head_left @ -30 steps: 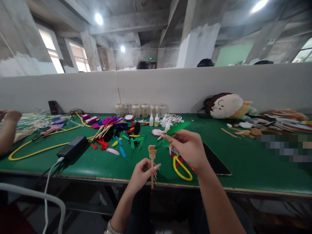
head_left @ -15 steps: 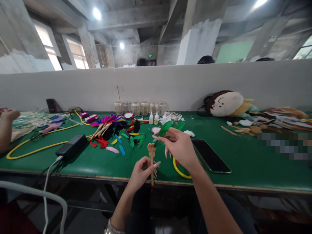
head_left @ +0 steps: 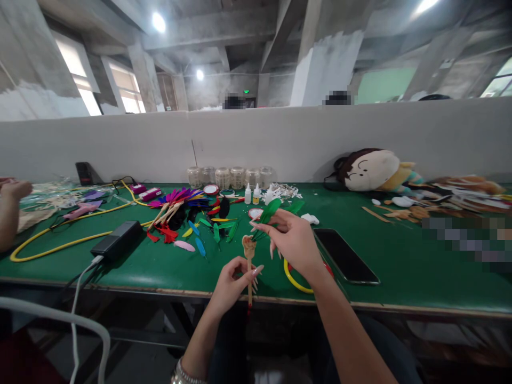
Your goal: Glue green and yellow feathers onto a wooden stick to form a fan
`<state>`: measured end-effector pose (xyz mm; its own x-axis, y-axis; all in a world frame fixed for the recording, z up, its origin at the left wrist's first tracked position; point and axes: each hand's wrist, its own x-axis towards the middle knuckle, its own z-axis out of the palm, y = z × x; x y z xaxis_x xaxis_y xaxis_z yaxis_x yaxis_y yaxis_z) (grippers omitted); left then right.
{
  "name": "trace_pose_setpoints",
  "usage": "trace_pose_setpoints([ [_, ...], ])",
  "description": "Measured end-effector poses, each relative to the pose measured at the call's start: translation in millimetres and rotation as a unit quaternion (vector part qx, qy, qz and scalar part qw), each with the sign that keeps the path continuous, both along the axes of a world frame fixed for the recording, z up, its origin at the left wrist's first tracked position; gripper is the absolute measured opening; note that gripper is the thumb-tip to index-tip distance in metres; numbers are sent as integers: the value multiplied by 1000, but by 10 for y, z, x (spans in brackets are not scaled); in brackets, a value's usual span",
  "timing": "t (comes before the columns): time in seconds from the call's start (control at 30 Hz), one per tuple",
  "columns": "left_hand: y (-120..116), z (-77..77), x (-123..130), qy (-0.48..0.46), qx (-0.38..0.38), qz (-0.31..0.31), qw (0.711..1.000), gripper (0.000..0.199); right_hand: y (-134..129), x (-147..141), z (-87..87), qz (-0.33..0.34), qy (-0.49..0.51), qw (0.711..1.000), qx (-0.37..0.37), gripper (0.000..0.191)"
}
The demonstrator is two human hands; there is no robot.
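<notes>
My left hand [head_left: 236, 280] is closed round the handle of a small wooden stick [head_left: 249, 253] with a shaped, wider head. The stick stands upright near the table's front edge, with a bit of red at its lower end. Above and to the right, my right hand [head_left: 294, 240] pinches green feathers [head_left: 272, 209], their quills pointing down toward the stick's head. Whether the quills touch the head I cannot tell. Loose green feathers [head_left: 216, 233], blue feathers [head_left: 200, 247] and a pink feather [head_left: 184, 246] lie beyond my left hand.
Small glue bottles [head_left: 248, 194] and several glass jars [head_left: 222, 178] stand at the back. Feathered sticks [head_left: 172, 210] lie left, near a black adapter [head_left: 117, 240] and yellow hose [head_left: 60, 242]. A phone [head_left: 347, 256] and plush doll [head_left: 372, 169] lie right. Another person's hand [head_left: 16, 188] shows far left.
Almost nothing differs. Both hands keep their hold, and the wooden head and green feathers have barely shifted.
</notes>
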<state>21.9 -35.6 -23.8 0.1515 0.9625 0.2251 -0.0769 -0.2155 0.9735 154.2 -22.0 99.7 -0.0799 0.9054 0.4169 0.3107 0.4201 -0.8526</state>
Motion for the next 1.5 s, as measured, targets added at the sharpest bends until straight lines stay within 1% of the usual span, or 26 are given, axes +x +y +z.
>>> trace_pose_setpoints([
  [0.1,-3,10,-1,0,-1,2,1000,30,4,4,-4,15,0,1000,-4,16],
  [0.2,2,3,-5,9,1,-1,1000,28,10,12,-6,26,-8,1000,-2,17],
  [0.37,10,-20,-8,12,4,1,1000,28,13,11,-4,21,-10,1000,-2,20],
  [0.6,2,-2,-5,10,0,-6,1000,28,13,8,-7,-2,-33,999,2,17],
  [0.77,0,1,-12,12,4,-3,1000,29,21,13,-19,-13,-35,999,12,23],
  [1.03,-7,10,-11,2,-4,1,1000,31,31,-2,-16,-63,-73,994,47,26],
  [1.27,-5,2,-15,7,-8,-4,1000,30,38,-8,-24,-101,-118,986,57,22],
  [1.37,-3,5,-16,12,-8,-4,1000,30,38,-9,-26,-101,-127,985,54,22],
  [1.5,1,4,-17,24,1,2,1000,30,16,-10,-18,-84,-114,989,39,23],
])
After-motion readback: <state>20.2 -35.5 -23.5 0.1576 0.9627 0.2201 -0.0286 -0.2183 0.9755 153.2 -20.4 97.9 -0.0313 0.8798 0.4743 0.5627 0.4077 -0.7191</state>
